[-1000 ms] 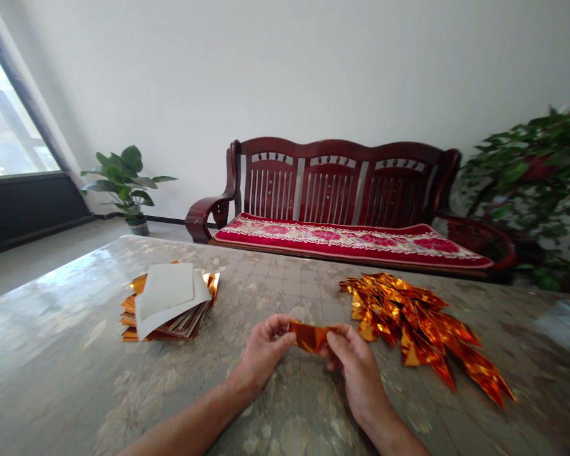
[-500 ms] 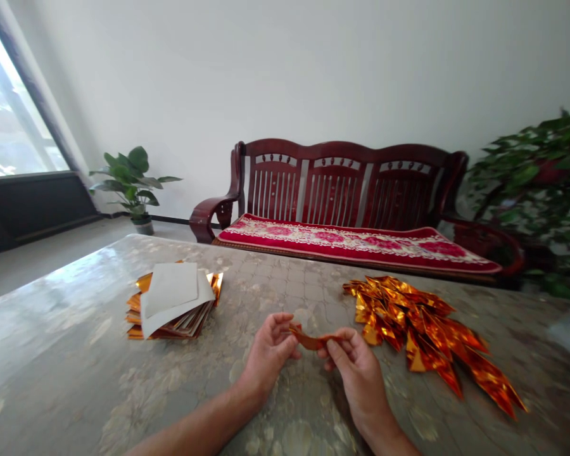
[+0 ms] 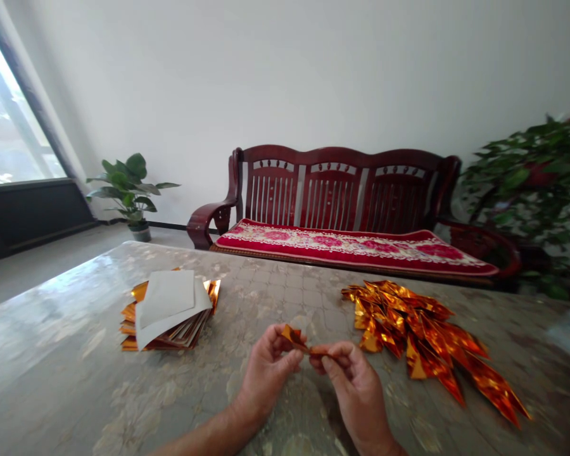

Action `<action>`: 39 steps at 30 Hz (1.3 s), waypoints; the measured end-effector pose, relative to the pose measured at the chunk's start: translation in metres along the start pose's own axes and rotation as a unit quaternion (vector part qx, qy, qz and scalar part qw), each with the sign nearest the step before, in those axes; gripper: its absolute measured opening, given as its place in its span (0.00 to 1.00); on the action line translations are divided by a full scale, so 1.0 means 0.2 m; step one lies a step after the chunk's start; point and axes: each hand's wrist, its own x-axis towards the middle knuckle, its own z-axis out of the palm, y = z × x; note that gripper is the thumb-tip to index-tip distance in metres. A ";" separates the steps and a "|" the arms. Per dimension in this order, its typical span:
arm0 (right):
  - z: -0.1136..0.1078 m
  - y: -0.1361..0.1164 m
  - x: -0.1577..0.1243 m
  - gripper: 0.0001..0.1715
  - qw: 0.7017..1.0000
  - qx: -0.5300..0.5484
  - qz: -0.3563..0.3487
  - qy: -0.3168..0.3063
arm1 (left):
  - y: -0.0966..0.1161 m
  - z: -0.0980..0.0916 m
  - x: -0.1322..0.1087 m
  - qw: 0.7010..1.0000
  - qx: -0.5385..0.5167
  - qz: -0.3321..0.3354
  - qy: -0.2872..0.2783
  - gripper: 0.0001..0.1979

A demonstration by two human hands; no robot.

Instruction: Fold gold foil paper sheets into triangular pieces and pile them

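Nearly centred above the table's near edge, a narrow strip of creased orange-gold foil (image 3: 295, 337) is held in the air between both hands, with one folded corner rising at its left end. The left hand (image 3: 268, 377) pinches that end between thumb and bent forefinger, and the right hand (image 3: 354, 392) pinches the other end the same way. The remaining fingers of both hands curl inward, and the two hands sit close together, with only the short foil strip between the fingertips. Both bare forearms enter from the bottom edge of the view.

Just right of the hands, a loose heap of folded, pointed foil pieces (image 3: 415, 335) spreads toward the right side of the glossy mottled table (image 3: 76, 354). Left of the hands, a squared stack of foil sheets (image 3: 133, 329) lies nearer the table's left edge, with white paper sheets (image 3: 166, 301) on top, tilted and overlapping. A blurred, pale item (image 3: 567, 332) lies at the far right edge of the view.

Beyond the far edge of the table stands a dark red wooden bench (image 3: 332, 183) with a red floral cushion (image 3: 356, 248). A potted plant (image 3: 128, 190) stands to its left on the floor, and a leafy plant (image 3: 527, 183) stands to its right. A bright window (image 3: 14, 107) fills the far left corner.
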 end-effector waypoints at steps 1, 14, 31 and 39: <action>0.00 0.00 0.00 0.18 1.000 -0.001 -0.002 0.001 | -0.01 -0.01 0.00 1.000 0.001 0.002 -0.003 0.14; -0.05 0.08 -0.04 0.07 0.981 -0.134 -0.131 -0.037 | 0.02 0.00 0.00 0.998 0.030 0.015 0.045 0.13; 0.04 0.01 -0.08 0.15 0.994 -0.066 -0.085 0.032 | 0.02 -0.03 -0.01 0.995 0.069 0.059 0.036 0.12; 0.00 0.01 -0.05 0.12 0.980 -0.149 -0.135 -0.003 | 0.07 -0.04 0.00 0.996 0.062 0.065 0.016 0.14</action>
